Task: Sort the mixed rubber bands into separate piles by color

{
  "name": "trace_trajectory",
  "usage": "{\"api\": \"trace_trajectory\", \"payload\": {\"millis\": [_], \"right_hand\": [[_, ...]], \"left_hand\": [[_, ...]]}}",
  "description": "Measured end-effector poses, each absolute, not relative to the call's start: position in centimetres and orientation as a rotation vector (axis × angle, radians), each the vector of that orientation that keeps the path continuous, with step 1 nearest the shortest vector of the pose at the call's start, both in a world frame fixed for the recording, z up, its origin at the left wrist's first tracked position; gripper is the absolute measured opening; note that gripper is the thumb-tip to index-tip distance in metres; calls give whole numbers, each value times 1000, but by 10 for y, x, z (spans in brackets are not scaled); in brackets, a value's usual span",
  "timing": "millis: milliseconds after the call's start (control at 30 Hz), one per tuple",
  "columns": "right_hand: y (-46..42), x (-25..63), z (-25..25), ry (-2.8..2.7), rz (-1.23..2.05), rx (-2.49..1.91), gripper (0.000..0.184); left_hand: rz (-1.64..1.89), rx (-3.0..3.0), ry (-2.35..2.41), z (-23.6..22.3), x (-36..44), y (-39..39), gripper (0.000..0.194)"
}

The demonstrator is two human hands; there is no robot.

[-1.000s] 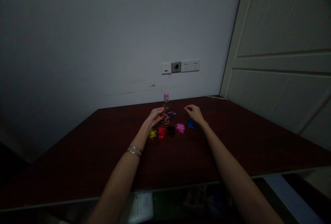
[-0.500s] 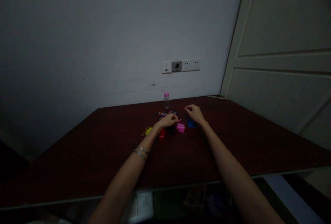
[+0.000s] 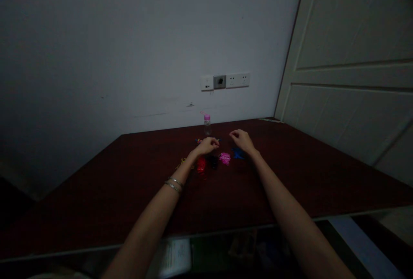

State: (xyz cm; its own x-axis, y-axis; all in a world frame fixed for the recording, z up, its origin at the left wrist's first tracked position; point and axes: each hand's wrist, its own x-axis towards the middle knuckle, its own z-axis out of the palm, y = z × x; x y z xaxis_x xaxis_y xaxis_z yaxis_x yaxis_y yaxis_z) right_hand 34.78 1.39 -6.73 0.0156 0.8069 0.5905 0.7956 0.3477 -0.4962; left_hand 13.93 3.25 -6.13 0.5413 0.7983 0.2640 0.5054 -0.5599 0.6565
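Observation:
My left hand point(image 3: 208, 145) bends over the mixed-colour pile point(image 3: 198, 141) of small thin pieces and hides most of it. Its fingers are curled in, and I cannot make out anything between them. To the right, my right hand point(image 3: 242, 139) is held in a pinch just above the blue pile point(image 3: 238, 154); whether something tiny sits in it cannot be seen. Nearer me, sorted by colour, lie a pink pile point(image 3: 225, 158), a black pile point(image 3: 213, 162), a red pile point(image 3: 201, 165) and a yellow pile point(image 3: 181, 163), partly behind my left forearm.
A small clear bottle point(image 3: 207, 127) with a pink cap stands behind the piles. The dark red table point(image 3: 129, 184) meets a wall carrying sockets point(image 3: 238, 80). A panelled door point(image 3: 348, 77) is on the right. Below the table's front edge lies a white box-like object point(image 3: 176, 257).
My left hand has moved left and back, from above the pink pile to the mixed pile. The pink piece at its fingertips no longer shows there. My right hand has hardly moved.

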Motion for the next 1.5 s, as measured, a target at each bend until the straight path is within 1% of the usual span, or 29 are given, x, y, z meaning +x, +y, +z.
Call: {"api": "trace_trajectory", "payload": {"millis": [100, 267, 367, 500, 700, 933, 1067, 1333, 1500], "right_hand": [[15, 347, -68, -1782, 23, -1423, 21], [16, 345, -70, -1807, 23, -1426, 20], [16, 343, -71, -1827, 24, -1436, 19], [14, 337, -73, -1875, 52, -1431, 19], [8, 318, -71, -1936, 150, -1365, 18], [10, 286, -69, -2066, 286, -1189, 19], [12, 272, -71, -2193, 349, -1196, 20], [20, 251, -72, -2407, 320, -1308, 22], [27, 250, -74, -2439, 312, -1307, 23]], "left_hand": [[840, 2150, 1204, -59, 122, 47, 16], [1088, 1980, 1498, -61, 76, 71, 12], [1150, 1834, 1698, -68, 49, 78, 14], [1195, 1664, 1822, -83, 25, 78, 15], [1263, 1622, 1779, -98, 15, 74, 21], [1300, 1651, 1769, -98, 15, 70, 22], [1309, 1675, 1788, -97, 15, 66, 21], [1315, 1644, 1809, -95, 16, 63, 18], [1326, 1649, 1808, -97, 16, 64, 19]]}}
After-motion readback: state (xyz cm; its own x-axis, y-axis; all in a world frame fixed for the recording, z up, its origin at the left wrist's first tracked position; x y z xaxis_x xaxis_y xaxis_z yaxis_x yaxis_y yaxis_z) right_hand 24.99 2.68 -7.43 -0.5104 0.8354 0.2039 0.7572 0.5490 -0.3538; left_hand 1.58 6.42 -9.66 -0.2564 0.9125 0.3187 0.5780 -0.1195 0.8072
